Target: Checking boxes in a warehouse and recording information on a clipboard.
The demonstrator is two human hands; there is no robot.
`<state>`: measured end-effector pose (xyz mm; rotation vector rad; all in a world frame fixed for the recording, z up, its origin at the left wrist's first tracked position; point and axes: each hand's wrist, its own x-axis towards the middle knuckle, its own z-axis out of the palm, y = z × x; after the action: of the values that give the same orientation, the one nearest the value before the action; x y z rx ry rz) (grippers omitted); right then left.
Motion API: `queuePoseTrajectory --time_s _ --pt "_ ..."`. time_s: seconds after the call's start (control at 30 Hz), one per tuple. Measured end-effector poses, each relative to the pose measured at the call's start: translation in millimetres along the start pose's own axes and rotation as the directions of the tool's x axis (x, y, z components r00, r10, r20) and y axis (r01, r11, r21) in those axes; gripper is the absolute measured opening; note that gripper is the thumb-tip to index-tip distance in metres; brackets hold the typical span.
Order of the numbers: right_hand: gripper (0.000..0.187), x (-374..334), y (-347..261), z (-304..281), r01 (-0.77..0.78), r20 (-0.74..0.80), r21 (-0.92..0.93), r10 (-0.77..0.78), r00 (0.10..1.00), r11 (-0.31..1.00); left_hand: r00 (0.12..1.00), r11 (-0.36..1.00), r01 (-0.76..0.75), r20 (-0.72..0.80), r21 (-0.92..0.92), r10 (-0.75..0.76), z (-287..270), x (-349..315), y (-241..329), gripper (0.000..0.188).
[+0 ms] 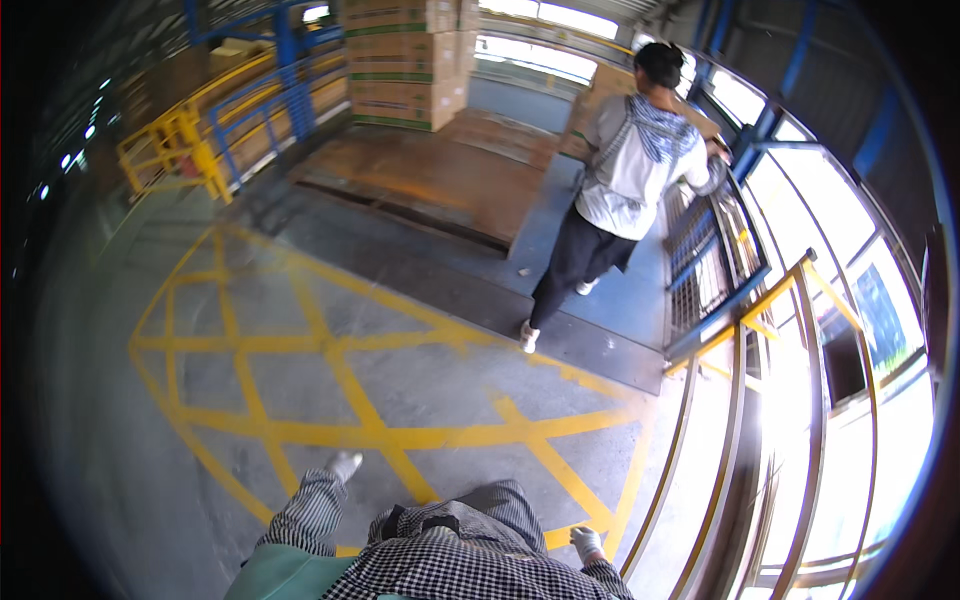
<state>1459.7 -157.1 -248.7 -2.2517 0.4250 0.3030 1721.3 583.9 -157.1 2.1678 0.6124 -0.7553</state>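
My left hand (344, 465), in a pale glove, hangs over the grey floor beside my checked apron (440, 560). Its fingers are slightly blurred but look loosely stretched, with nothing in them. On the other side, my right hand (587, 543) hangs low near the yellow railing, also gloved. Its fingers look curled in, and no object shows in them. Neither hand touches anything. Ahead and to the right, another person (640, 170) in a white top and dark trousers walks away from me, at a large cardboard box (597, 100) partly hidden by their body.
Yellow crossed lines (340, 345) mark the floor before me. Beyond lies a low brown platform (440, 170) with stacked cartons (400, 70). A blue walkway (610, 295) runs alongside it. A yellow railing (735, 440) borders the right; a yellow barrier (195, 145) stands far left.
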Motion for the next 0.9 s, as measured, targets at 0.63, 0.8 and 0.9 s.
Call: queuePoseTrajectory --time_s 0.63,0.8,0.9 --pt "0.017 836.5 -271.2 -455.7 -0.012 -0.202 0.351 0.088 0.975 0.936 0.977 0.909 0.110 0.124 0.402 -0.173 78.0 348.1 617.4 0.048" --pt "0.020 1058.4 -339.8 -542.9 0.210 -0.318 0.326 -0.103 0.943 0.922 0.960 0.868 0.235 0.034 0.438 -0.278 69.1 479.8 685.0 0.051" --pt "0.020 1116.7 -260.4 -554.4 0.122 -0.189 -0.153 -0.150 0.970 0.981 0.998 0.884 0.058 -0.001 0.464 -0.065 69.5 557.5 808.1 0.052"
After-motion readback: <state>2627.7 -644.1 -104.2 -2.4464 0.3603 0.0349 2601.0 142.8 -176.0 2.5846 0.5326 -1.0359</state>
